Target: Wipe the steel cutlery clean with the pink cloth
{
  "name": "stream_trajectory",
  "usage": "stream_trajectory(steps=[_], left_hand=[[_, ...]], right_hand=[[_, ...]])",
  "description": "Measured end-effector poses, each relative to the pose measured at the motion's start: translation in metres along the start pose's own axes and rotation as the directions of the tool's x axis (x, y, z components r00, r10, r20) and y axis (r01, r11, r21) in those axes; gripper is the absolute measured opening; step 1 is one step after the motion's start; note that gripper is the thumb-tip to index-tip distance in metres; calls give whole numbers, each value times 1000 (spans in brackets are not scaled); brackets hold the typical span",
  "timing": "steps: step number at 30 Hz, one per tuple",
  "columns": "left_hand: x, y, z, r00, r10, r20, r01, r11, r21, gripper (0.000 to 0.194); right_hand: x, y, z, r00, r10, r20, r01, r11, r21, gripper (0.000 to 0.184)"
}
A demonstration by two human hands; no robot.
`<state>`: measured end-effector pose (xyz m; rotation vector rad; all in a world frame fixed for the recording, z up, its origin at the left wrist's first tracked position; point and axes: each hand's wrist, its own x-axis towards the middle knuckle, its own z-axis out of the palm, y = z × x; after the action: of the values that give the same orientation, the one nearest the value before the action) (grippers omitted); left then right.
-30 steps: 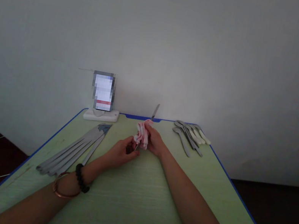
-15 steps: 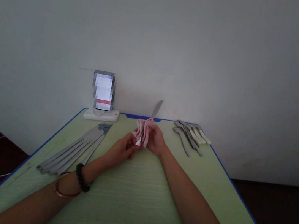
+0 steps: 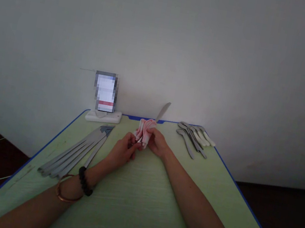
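Observation:
A table knife (image 3: 164,111) points up and to the right, its blade rising out of a bunched pink and white cloth (image 3: 148,128). My left hand (image 3: 124,149) is closed at the lower end of the cloth, where a bit of shiny metal shows between the fingers; it grips the knife's handle there. My right hand (image 3: 158,141) pinches the cloth from the right, wrapped around the middle of the knife. The folds hide most of the handle and some of my fingertips.
Several table knives (image 3: 75,151) lie fanned out on the left of the green table (image 3: 136,205). Spoons and other cutlery (image 3: 191,136), some white-handled, lie at the back right. A phone (image 3: 106,92) stands on a white stand (image 3: 103,116) at the back left, before the wall.
The blade has tilted a little further to the right. The cloth has shifted slightly left and its folds have changed shape under my right fingers. Both hands keep their hold.

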<state>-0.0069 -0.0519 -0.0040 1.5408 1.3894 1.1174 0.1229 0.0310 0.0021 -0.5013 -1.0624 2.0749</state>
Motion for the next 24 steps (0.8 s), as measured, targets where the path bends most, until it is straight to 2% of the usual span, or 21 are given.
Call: stream_trajectory(steps=[6,9,14,20,24], left_hand=[[-3,3,0,998,70,8,-69,997,-18,23],[-2,3,0,997,42,-71,-39,998,53,31],[2,2,-1,988,3,-154,2,1000,28,28],[4,-4,-3,987,-46,-154,37,998,-58,28],[5,-7,-3,988,-63,-142,53,996,-73,28]], right_hand=[[5,5,-3,998,-67,-9,67,998,-12,14],[6,7,-3,994,-112,-17,111,993,-47,9],[4,8,-5,994,-106,23,108,989,-104,18],[0,7,-6,998,-49,49,56,987,-150,25],[-1,8,-5,996,-56,66,67,981,-181,25]])
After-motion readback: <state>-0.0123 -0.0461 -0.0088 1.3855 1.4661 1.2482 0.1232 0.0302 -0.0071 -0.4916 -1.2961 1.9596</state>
